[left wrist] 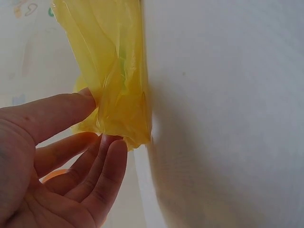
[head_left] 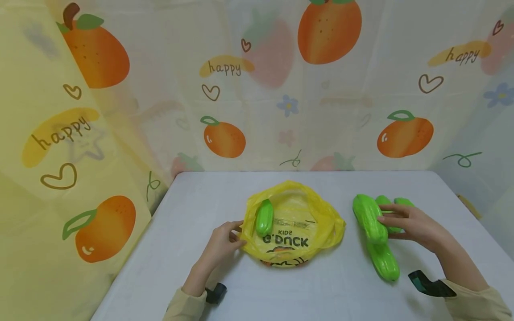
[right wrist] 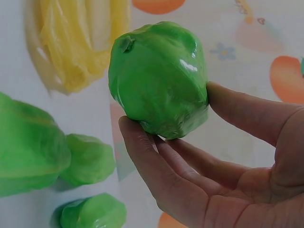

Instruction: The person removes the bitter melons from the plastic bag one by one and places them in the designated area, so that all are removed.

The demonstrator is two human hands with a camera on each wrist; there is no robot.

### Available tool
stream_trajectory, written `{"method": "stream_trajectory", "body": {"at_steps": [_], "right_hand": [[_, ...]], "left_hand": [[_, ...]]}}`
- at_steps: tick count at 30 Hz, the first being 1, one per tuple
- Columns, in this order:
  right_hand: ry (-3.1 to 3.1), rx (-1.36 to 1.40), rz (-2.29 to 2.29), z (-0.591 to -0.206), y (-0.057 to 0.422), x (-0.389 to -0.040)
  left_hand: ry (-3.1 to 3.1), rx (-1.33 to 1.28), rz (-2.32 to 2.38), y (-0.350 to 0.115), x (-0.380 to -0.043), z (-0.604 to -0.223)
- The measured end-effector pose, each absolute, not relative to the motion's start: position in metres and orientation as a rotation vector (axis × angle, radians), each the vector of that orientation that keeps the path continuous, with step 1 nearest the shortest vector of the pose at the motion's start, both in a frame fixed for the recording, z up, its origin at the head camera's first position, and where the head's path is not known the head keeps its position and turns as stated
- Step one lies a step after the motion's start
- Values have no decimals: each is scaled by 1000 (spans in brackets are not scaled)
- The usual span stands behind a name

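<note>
My left hand (head_left: 222, 240) pinches the left edge of a yellow plastic bag (head_left: 330, 223), which lies mouth up on the table. In the left wrist view, the thumb presses the thin bag film (left wrist: 118, 109) against the fingers. Inside the bag, against its left wall, rests a glossy green cucumber (head_left: 264, 219). At the right, my right hand (head_left: 419, 227) grips another green cucumber (head_left: 368, 218) between thumb and fingers. The right wrist view shows that held cucumber (right wrist: 159, 80) end-on, raised off the table.
Beneath the held one lies a further green cucumber (head_left: 385, 264). Two more, a back cucumber (head_left: 384, 199) and a right-hand cucumber (head_left: 404, 202), sit partly hidden behind the right hand. A white-covered table (head_left: 201, 200) meets a fruit-print curtain (head_left: 261, 133) behind and at the sides.
</note>
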State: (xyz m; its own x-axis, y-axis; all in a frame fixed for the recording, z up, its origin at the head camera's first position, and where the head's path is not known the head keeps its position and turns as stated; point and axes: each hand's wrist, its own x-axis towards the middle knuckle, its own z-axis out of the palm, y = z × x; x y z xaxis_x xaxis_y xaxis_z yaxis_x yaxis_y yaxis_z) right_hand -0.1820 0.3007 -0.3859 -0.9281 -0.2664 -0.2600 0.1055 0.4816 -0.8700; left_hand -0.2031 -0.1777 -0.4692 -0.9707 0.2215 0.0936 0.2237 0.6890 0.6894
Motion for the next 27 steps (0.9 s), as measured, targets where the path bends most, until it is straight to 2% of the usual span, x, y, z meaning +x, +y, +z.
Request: {"method": "stream_trajectory", "body": {"at_steps": [27], "right_hand": [[2284,4,-1402,-405,347,-174]], "left_hand": [[-2898,-359,-1167,-178,-205,-471]]}}
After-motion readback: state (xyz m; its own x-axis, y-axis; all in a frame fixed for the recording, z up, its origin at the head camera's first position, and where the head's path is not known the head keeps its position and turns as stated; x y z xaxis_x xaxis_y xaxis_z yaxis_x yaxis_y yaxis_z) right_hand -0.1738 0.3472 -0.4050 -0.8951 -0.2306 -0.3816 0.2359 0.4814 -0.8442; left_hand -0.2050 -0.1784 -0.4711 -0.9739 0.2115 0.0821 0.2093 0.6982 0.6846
